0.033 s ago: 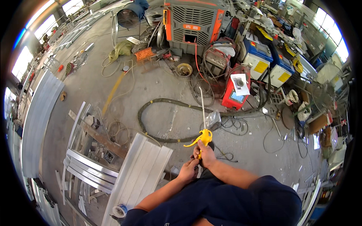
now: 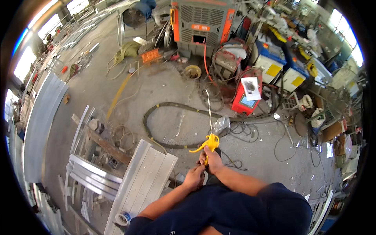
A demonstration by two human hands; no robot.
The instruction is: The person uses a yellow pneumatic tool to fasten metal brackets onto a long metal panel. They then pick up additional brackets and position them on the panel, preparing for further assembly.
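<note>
My left hand was pinched at the bottom of the yellow blow gun, where its hose would join, though I could not tell how tight that pinch was or exactly what the fingers had hold of. My right hand was wrapped firmly round the gun's handle, holding it out in front of my chest above the concrete floor, with its long thin nozzle pointing away from me. As I judged it, the risk lay in that long tube: it could swing into something if my wrist turned, and a squeeze on the lever while my left fingers were busy at the fitting could kick the gun or blow grit up off the floor. Cables underfoot could also have caught my step. To my left, ribbed grey metal panels lay on a rack, with a roll of tape at their near end, and a larger sheet leaned farther left. Ahead, a thick black hose curved across the floor. Beyond it stood an orange and grey welding machine, and to the right a red box amid tangled cables, with cluttered benches along the right wall.
</note>
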